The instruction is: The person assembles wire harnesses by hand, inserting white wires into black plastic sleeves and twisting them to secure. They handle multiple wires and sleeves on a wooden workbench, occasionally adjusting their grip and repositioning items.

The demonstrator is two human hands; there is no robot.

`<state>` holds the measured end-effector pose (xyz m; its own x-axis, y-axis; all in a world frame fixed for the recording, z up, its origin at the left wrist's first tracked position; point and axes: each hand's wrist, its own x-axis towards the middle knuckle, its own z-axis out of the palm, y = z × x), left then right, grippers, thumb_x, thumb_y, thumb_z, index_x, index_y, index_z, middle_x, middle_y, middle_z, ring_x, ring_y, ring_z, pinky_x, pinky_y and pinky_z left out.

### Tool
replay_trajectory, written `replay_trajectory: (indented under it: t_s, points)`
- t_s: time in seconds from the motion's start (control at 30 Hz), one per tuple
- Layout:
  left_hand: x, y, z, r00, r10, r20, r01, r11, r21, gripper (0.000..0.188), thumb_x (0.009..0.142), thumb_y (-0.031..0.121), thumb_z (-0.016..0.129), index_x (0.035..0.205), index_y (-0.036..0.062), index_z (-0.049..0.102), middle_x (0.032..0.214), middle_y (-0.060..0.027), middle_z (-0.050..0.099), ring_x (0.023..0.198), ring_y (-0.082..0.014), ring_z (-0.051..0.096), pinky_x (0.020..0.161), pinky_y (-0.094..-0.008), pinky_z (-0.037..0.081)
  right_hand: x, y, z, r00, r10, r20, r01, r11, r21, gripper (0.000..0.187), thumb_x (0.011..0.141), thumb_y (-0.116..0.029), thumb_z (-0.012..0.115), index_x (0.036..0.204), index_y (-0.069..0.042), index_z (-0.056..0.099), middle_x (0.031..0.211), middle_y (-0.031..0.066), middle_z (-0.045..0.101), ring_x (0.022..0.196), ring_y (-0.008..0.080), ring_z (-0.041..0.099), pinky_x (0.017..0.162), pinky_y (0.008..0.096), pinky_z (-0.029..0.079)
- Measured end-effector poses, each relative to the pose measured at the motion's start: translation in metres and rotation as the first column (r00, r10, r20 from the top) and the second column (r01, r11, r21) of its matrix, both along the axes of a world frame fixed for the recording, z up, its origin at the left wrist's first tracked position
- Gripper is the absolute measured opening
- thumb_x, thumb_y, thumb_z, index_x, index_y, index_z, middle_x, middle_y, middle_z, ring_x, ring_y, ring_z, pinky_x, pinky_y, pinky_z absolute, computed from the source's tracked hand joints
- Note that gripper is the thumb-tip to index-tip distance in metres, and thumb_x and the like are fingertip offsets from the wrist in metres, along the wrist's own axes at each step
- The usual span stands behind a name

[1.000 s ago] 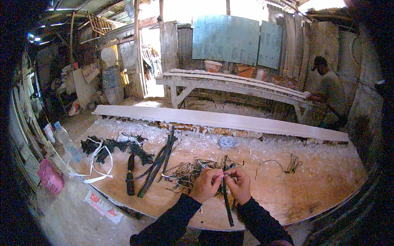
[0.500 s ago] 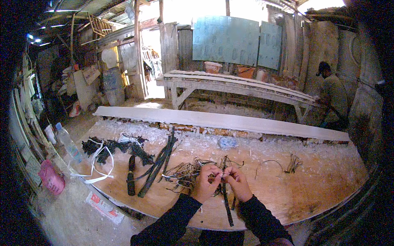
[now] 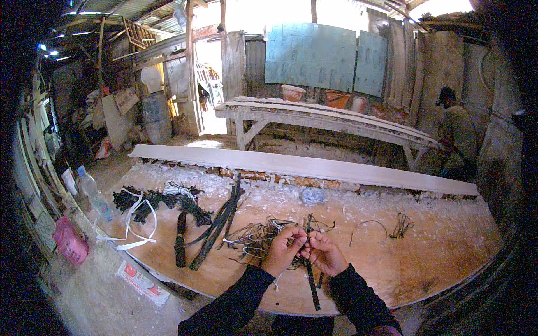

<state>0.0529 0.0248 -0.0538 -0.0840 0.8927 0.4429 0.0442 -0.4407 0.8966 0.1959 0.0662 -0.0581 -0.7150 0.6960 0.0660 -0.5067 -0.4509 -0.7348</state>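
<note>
Closely pinching hands (image 3: 282,250), narrow flat strip (image 3: 313,288) (black), wiry tangle (image 3: 255,235)

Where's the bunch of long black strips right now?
In the head view's left half, the bunch of black strips lies on the wooden tabletop, left of the left hand, between the dark rod and the tangle of thin cords.
</note>
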Motion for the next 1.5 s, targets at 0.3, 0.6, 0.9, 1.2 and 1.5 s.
replay_trajectory:
  t_s: [0.3, 0.6, 0.9, 1.2, 1.5]
  points:
    - [0.002, 0.0, -0.005, 0.989, 0.124, -0.078, -0.115, 0.987, 0.113, 0.014, 0.082, 0.015, 0.056, 0.089, 0.0025, 0.055, 0.086, -0.005, 0.056, 0.082, -0.016, 0.053, 0.076, -0.0275, 0.042, -0.003, -0.003, -0.006, 0.992, -0.122, -0.02, 0.122, 0.992, -0.005, 0.01, 0.082, -0.012, 0.057, 0.088, -0.007, 0.052, 0.079, 0.002, 0.057, 0.07, 0.012, 0.056, 0.068, 0.0233, 0.048]
    - [0.001, 0.0, -0.006, 0.996, 0.093, 0.005, -0.094, 0.995, 0.039, 0.018, 0.078, 0.01, 0.062, 0.093, 0.0022, 0.061, 0.089, -0.0057, 0.059, 0.082, -0.0129, 0.055, 0.071, -0.0252, 0.044, -0.011, -0.02, 0.013, 0.88, -0.45, 0.151, 0.428, 0.89, 0.158, 0.011, 0.08, -0.01, 0.059, 0.089, -0.004, 0.056, 0.082, 0.004, 0.059, 0.075, 0.0139, 0.057, 0.067, 0.0257, 0.047]
    - [-0.002, 0.006, -0.011, 0.997, 0.013, 0.07, -0.011, 0.999, -0.036, 0.02, 0.078, 0.012, 0.063, 0.095, 0.0025, 0.06, 0.089, -0.0031, 0.06, 0.081, -0.0108, 0.055, 0.072, -0.0231, 0.044, -0.009, -0.013, 0.003, 0.845, -0.51, 0.164, 0.433, 0.83, 0.352, 0.01, 0.079, -0.013, 0.061, 0.085, -0.005, 0.058, 0.079, 0.0021, 0.059, 0.074, 0.0119, 0.055, 0.069, 0.0249, 0.044]
    - [-0.004, 0.005, -0.007, 0.988, -0.128, 0.084, 0.135, 0.987, -0.088, 0.017, 0.08, 0.012, 0.061, 0.094, 0.0025, 0.058, 0.087, -0.0015, 0.059, 0.08, -0.0084, 0.054, 0.074, -0.0221, 0.043, -0.013, -0.014, 0.006, 0.843, -0.535, 0.056, 0.481, 0.796, 0.367, 0.012, 0.078, -0.015, 0.062, 0.084, -0.005, 0.058, 0.079, 0.001, 0.059, 0.075, 0.0106, 0.054, 0.07, 0.0246, 0.043]
    - [-0.004, 0.01, -0.009, 0.952, -0.186, 0.244, 0.224, 0.965, -0.139, 0.015, 0.081, 0.013, 0.06, 0.092, 0.0036, 0.057, 0.082, 0.0004, 0.058, 0.071, -0.0064, 0.052, 0.065, -0.0201, 0.042, -0.005, -0.01, 0.004, 0.835, -0.511, 0.202, 0.365, 0.791, 0.491, 0.015, 0.08, -0.015, 0.06, 0.089, -0.003, 0.06, 0.083, 0.0025, 0.06, 0.078, 0.0118, 0.055, 0.071, 0.0246, 0.044]
